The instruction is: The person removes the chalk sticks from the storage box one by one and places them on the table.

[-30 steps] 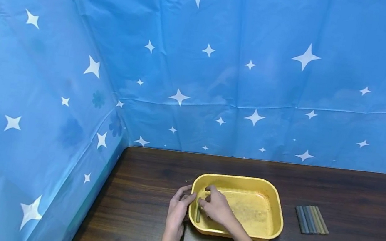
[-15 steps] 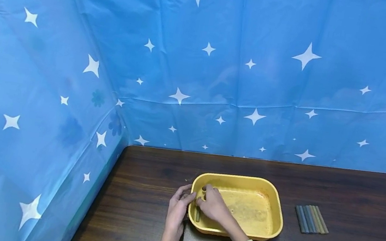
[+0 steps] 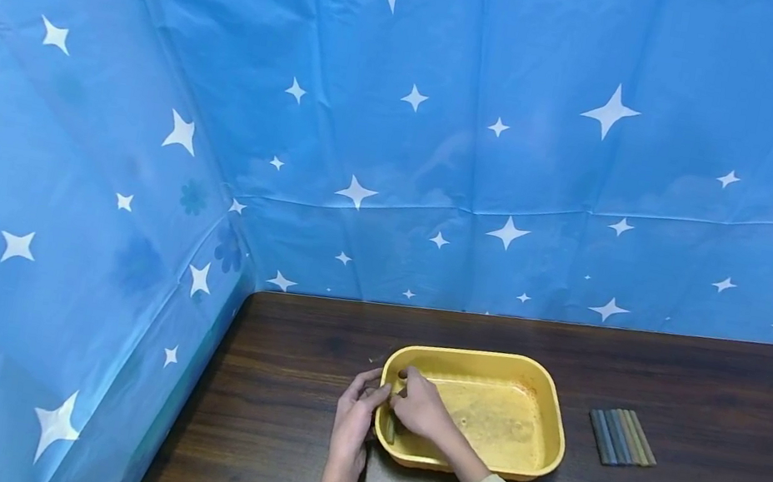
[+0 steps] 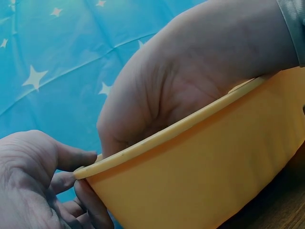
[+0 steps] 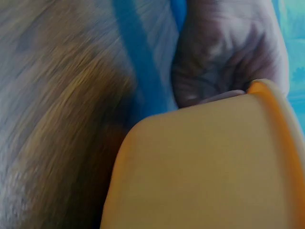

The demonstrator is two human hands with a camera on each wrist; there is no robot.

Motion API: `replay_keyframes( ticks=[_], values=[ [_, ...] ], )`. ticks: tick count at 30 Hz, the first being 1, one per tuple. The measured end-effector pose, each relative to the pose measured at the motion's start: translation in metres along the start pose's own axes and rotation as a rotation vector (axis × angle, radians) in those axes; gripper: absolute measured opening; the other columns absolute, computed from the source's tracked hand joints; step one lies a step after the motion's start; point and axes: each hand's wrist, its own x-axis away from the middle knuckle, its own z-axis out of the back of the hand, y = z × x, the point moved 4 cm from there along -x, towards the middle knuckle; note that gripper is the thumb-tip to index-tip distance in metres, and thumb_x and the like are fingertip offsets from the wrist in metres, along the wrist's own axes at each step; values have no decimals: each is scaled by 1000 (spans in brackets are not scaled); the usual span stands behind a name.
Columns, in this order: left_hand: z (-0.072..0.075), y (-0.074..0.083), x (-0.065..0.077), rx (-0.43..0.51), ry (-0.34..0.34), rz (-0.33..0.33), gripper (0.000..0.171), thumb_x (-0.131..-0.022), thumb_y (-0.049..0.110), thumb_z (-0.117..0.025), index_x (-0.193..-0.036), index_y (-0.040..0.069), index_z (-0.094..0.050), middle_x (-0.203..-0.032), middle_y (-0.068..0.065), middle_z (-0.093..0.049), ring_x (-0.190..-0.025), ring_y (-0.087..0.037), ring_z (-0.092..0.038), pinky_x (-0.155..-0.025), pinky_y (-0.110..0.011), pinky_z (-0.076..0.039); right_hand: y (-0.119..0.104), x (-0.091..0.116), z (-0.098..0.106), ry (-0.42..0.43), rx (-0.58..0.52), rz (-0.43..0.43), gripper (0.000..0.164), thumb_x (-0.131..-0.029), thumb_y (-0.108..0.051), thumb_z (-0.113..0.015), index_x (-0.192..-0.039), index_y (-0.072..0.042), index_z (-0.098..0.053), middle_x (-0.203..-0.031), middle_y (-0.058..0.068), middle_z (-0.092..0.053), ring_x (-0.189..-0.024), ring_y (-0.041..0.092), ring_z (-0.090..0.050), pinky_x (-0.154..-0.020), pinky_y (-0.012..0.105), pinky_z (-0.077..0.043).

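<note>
A yellow plastic basin (image 3: 502,472) stands on the dark wooden table. My left hand (image 3: 352,421) holds the basin's left end; in the left wrist view its thumb lies at the rim and its fingers are bent against the outside. My right hand (image 3: 422,407) reaches down inside the basin, at the left wall, with bent fingers. From below its thumb an olive stick (image 3: 390,429) shows, lying along that wall. The basin's side hides the right fingertips in both wrist views, so I cannot tell whether they pinch the stick.
To the right of the basin several grey-blue and olive sticks (image 3: 623,438) lie side by side on the table (image 3: 724,412). A blue curtain (image 3: 560,150) with white stars hangs behind the table and along its left side.
My right hand has shifted slightly left, closer to the basin's left wall, and the olive stick shows less beneath it. The left hand keeps its hold on the rim.
</note>
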Motion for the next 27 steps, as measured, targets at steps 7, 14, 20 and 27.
replay_keyframes(
  ticks=[7,14,20,27],
  values=[
    [0,2,0,-8,12,4,40,-99,14,-65,-135,-3,-60,-90,-3,-64,-75,-14,-64,-61,-26,-55,2,1,-3,-67,-306,-141,48,-86,7,-59,-132,16,-47,-87,13,-63,-74,25,-62,-60,38,-59],
    [0,1,0,-6,10,-7,39,-98,11,-65,-133,-5,-60,-90,-3,-64,-76,-14,-64,-62,-26,-55,2,2,-4,-124,-442,-211,50,-86,11,-56,-134,17,-44,-91,17,-62,-69,24,-62,-62,42,-61],
    [0,0,-1,-3,18,0,38,-98,10,-65,-133,-4,-61,-90,-6,-64,-73,-12,-64,-61,-26,-55,2,3,-4,-156,-485,-231,49,-85,14,-56,-132,19,-43,-92,17,-59,-65,22,-59,-65,40,-61],
    [0,-1,-1,0,14,4,38,-99,11,-64,-134,-3,-61,-92,-8,-65,-73,-12,-64,-60,-26,-56,1,5,-1,-142,-491,-216,35,-83,15,-57,-118,17,-52,-95,19,-60,-70,23,-63,-66,40,-61]
  ],
)
